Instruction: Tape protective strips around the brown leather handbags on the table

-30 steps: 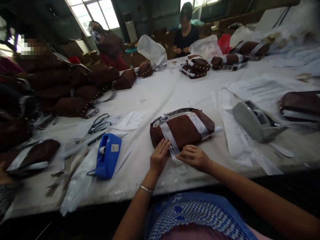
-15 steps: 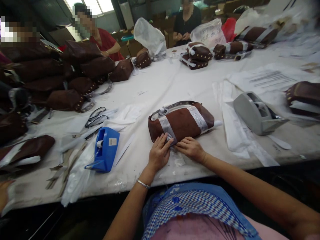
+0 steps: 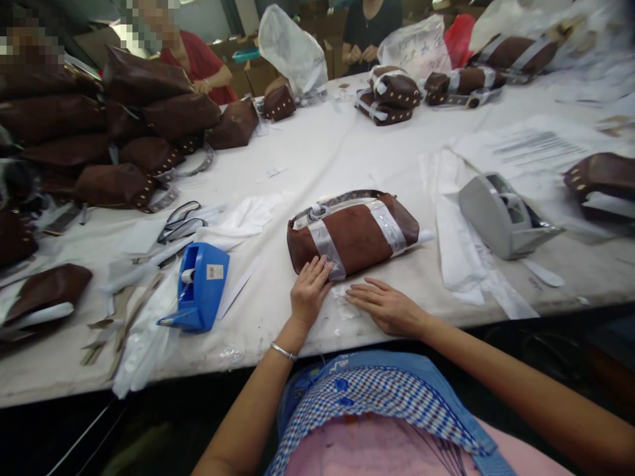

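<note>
A brown handbag (image 3: 354,241) lies on the table in front of me, with two bands of clear wrapping around it and its strap along the far side. My left hand (image 3: 310,284) rests with fingers stretched out on the near left corner of the bag, touching the left clear band (image 3: 327,248). Just right of it, my right hand (image 3: 389,305) lies flat on the table, fingers extended, apart from the bag and holding nothing. A small piece of clear film (image 3: 346,304) lies by its fingertips.
A blue tape dispenser (image 3: 203,284) stands to the left, a grey tape dispenser (image 3: 503,215) to the right. White wrapping sheets (image 3: 459,244) lie beside the grey one. Brown bags (image 3: 114,185) are piled at the left. Two people are across the table.
My right hand has come away from the bag's near edge and flattened on the table. My left hand still touches the bag. The whole view has shifted slightly.
</note>
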A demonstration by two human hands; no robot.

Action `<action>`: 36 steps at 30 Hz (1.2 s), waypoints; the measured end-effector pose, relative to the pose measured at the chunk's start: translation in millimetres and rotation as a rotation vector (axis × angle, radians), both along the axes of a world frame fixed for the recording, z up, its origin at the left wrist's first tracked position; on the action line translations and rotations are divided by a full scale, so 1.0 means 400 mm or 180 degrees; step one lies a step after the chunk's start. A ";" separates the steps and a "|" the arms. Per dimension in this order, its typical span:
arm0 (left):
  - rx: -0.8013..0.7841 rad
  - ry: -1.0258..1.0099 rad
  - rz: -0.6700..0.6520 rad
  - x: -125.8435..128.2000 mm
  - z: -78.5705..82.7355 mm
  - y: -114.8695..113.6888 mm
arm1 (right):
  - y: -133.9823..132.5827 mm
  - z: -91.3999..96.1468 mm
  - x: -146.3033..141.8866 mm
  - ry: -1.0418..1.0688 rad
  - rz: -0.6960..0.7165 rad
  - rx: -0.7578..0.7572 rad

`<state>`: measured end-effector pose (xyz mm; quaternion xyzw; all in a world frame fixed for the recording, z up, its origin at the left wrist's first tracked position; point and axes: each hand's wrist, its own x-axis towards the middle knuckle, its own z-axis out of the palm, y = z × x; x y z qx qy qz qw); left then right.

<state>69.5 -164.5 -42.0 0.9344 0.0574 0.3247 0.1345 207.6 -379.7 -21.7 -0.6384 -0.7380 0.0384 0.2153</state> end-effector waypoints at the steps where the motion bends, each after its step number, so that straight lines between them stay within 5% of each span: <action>1: 0.0004 -0.0012 0.0003 0.000 0.001 0.000 | 0.001 0.001 -0.002 0.0008 0.0051 -0.0063; 6: -0.0007 -0.0006 0.0010 0.000 0.003 -0.002 | 0.043 -0.016 -0.001 -0.0018 0.0166 0.0054; 14: 0.0103 -0.0122 0.0024 0.003 -0.003 -0.002 | 0.060 -0.052 -0.003 -0.0147 0.0092 0.1005; 22: 0.0204 -0.0084 0.0102 0.003 -0.008 -0.008 | 0.072 0.000 0.012 -0.0110 -0.0072 0.1317; 36: 0.0373 -0.0180 0.0439 0.009 0.012 -0.032 | 0.189 0.061 0.080 -0.0017 -0.0338 0.1488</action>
